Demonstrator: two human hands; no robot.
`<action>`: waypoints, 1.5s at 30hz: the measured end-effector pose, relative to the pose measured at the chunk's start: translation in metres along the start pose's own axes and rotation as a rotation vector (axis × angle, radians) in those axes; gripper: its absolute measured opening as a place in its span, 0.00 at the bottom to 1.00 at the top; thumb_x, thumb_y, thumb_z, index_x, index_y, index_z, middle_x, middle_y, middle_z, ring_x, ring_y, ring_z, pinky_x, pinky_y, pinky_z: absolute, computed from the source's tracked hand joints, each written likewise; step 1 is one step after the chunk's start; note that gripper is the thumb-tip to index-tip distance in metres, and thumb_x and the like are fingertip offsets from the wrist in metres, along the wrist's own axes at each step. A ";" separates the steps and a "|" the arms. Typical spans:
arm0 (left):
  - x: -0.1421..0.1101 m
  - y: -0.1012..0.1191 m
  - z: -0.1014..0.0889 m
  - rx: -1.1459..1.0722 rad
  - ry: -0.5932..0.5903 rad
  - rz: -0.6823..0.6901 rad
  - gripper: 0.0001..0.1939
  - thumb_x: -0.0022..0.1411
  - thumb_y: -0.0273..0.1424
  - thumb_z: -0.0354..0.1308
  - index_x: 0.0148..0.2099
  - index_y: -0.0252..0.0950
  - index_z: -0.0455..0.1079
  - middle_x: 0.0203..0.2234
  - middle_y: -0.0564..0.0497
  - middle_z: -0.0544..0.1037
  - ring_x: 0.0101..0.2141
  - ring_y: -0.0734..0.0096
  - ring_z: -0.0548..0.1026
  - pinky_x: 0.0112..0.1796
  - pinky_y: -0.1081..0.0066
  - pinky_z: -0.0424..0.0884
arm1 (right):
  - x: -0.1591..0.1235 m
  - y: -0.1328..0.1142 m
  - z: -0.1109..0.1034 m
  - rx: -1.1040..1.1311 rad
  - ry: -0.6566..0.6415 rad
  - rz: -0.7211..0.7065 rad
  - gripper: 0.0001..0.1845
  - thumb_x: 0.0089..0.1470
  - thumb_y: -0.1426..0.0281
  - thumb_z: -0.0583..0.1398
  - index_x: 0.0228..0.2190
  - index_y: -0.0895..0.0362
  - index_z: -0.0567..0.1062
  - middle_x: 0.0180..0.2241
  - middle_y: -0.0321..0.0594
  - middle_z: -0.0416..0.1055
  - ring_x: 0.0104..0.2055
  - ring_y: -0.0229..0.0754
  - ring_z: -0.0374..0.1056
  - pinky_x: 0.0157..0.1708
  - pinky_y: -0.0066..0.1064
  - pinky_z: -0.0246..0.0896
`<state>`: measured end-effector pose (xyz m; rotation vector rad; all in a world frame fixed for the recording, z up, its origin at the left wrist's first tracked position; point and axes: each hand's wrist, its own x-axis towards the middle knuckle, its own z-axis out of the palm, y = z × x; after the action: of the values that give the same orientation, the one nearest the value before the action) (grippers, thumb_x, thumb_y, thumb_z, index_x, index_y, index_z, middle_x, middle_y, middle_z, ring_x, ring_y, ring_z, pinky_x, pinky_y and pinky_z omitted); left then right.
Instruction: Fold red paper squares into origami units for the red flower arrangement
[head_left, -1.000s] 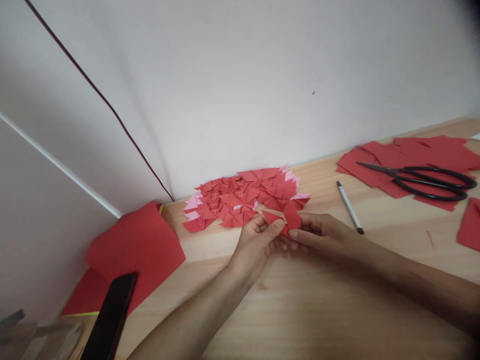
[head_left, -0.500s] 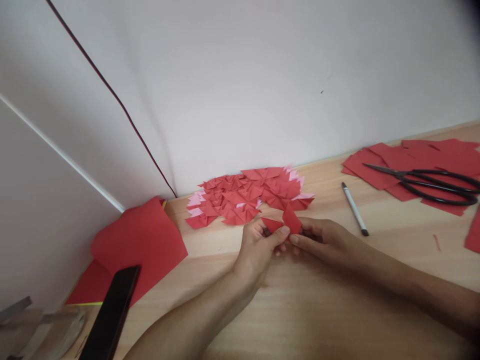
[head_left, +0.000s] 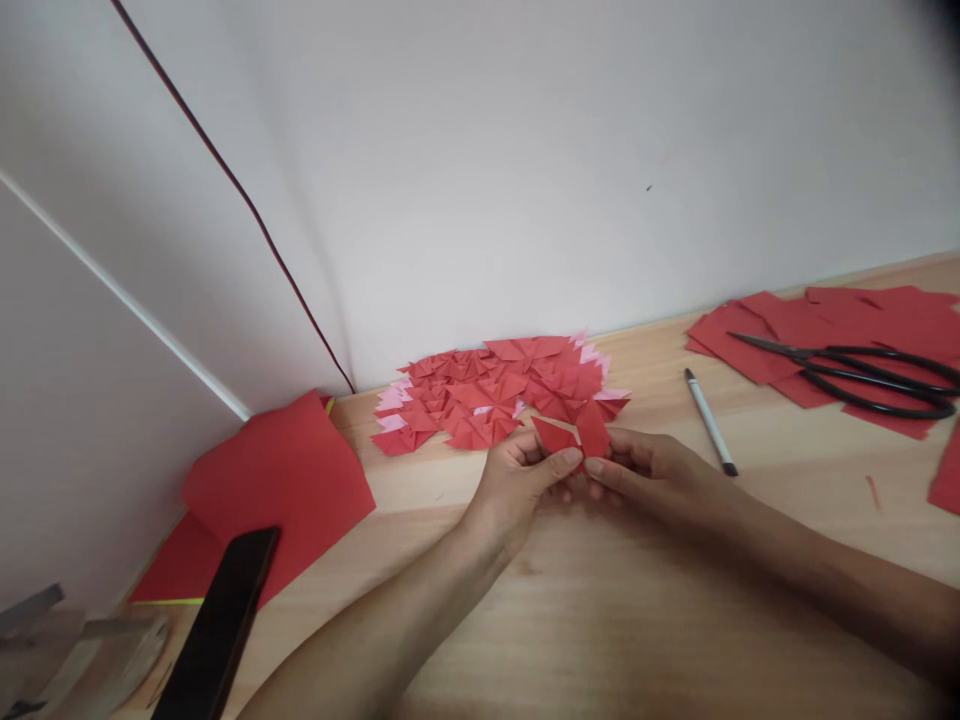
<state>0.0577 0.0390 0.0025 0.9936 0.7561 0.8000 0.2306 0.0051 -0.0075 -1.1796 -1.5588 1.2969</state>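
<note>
Between my two hands is a small folded piece of red paper (head_left: 595, 432), with two pointed flaps standing up and a gap between them. My left hand (head_left: 529, 475) pinches its left side, the thumb pressed near the middle fold. On the other side, my right hand (head_left: 645, 468) grips the lower right part between thumb and fingers. The fingers behind the paper are partly hidden. Just beyond my hands lies a pile of folded red and pink paper pieces (head_left: 487, 390), against the wall.
To the right lie a white pen (head_left: 711, 422) and black-handled scissors (head_left: 847, 365) on a stack of red paper pieces (head_left: 772, 312). Large red sheets (head_left: 292, 480) sit at the left, under a long dark object (head_left: 221, 620). A dark cable (head_left: 255, 215) runs down the wall.
Both hands have shifted slightly right with the folded red paper. Its flaps now stand a little farther apart, showing a clearer gap.
</note>
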 end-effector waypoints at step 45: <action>-0.003 -0.008 0.001 0.026 0.030 0.071 0.12 0.46 0.34 0.71 0.29 0.30 0.76 0.22 0.51 0.75 0.23 0.78 0.69 0.28 0.74 0.64 | -0.008 -0.005 0.006 -0.198 -0.057 0.000 0.11 0.59 0.62 0.55 0.29 0.55 0.69 0.29 0.36 0.72 0.32 0.41 0.67 0.32 0.31 0.58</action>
<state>0.0585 0.0337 -0.0040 1.0384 0.7622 0.8696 0.2262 -0.0042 -0.0036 -1.2731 -1.7605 1.2069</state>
